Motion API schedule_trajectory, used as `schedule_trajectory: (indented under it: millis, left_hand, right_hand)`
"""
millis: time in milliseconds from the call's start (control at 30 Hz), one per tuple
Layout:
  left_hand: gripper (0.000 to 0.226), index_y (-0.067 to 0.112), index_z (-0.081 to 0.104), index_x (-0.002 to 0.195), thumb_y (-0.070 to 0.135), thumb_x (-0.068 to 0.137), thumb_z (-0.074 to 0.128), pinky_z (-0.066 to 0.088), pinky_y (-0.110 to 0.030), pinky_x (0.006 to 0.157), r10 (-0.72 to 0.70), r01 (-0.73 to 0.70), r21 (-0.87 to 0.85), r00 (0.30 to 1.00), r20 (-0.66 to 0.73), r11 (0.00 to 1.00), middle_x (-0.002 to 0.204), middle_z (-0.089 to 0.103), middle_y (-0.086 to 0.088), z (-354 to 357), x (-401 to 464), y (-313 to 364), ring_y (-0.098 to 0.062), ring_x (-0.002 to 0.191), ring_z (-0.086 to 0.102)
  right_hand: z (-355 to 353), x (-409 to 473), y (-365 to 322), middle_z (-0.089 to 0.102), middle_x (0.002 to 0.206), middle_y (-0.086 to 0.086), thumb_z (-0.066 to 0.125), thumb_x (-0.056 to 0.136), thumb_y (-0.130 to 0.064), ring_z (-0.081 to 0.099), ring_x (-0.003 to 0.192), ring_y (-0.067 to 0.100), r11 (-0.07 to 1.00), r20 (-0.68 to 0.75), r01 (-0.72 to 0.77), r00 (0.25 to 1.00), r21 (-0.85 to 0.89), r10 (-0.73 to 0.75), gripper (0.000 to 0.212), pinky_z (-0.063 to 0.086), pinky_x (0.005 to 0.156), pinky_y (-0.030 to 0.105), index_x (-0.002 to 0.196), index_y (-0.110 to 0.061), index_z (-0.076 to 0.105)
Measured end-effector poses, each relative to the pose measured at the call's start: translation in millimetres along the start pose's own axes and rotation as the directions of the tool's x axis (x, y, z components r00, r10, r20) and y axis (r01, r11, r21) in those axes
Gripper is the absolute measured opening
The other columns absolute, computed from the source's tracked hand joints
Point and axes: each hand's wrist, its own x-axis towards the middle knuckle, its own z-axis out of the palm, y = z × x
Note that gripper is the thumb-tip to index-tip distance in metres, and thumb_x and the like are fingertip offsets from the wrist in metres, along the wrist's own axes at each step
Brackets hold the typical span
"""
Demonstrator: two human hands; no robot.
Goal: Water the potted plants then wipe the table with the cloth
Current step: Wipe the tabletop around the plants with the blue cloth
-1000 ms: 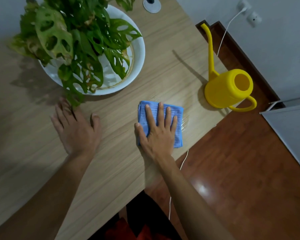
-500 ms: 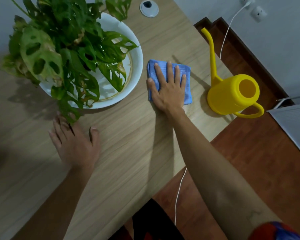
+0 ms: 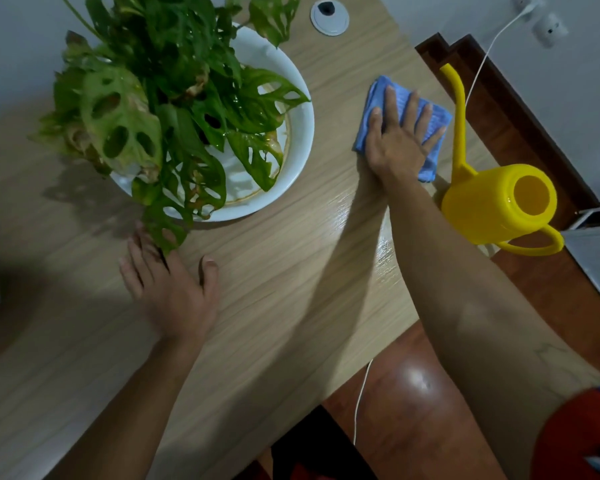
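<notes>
Right hand [image 3: 397,142] lies flat with fingers spread on the blue cloth [image 3: 430,133] to press it into the table [image 3: 291,271], watering can [image 3: 492,199] just beside, while the open left hand [image 3: 174,289] braces nearer the person.

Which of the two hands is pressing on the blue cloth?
The right hand, flat on the blue cloth beside the yellow watering can. The left hand rests on the bare table near the plant's leaves.
</notes>
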Motion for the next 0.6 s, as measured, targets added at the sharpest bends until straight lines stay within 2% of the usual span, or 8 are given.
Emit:
schedule_trajectory:
  millis: [133,300,600]
  left_hand:
    - [0.074,-0.005,0.032,0.150,0.040,0.093,0.043,0.012,-0.057,0.123,0.008,-0.008,0.011,1.000,0.018,1.000,0.157,0.030,-0.032,-4,-1,0,-0.045,0.149,0.023]
    - [0.074,-0.004,0.029,0.151,0.042,0.094,0.042,0.009,-0.055,0.125,0.005,-0.008,0.043,0.998,0.066,0.999,0.158,0.028,-0.033,-7,0,1,-0.043,0.151,0.019]
    - [0.077,-0.004,0.025,0.152,0.046,0.095,0.037,0.008,-0.055,0.125,0.008,-0.014,0.061,0.996,0.088,0.998,0.158,0.026,-0.034,-9,-1,3,-0.042,0.152,0.016]
  right_hand:
    - [-7,-1,9,-0.009,0.174,-0.001,0.016,0.107,-0.060,-0.016,0.158,0.035,0.995,0.017,-0.087,0.996,0.044,0.087,0.060,-0.014,0.120,0.064,0.163,-0.044,0.004]
    - [-12,-8,15,-0.012,0.173,0.004,0.018,0.106,-0.061,-0.009,0.157,0.044,0.981,0.032,-0.179,0.984,0.073,0.177,0.061,-0.004,0.121,0.068,0.163,-0.043,0.003]
    - [-5,-34,16,-0.013,0.173,0.009,0.018,0.105,-0.063,-0.010,0.156,0.047,0.976,0.021,-0.201,0.980,0.082,0.200,0.064,-0.004,0.121,0.067,0.163,-0.043,0.002]
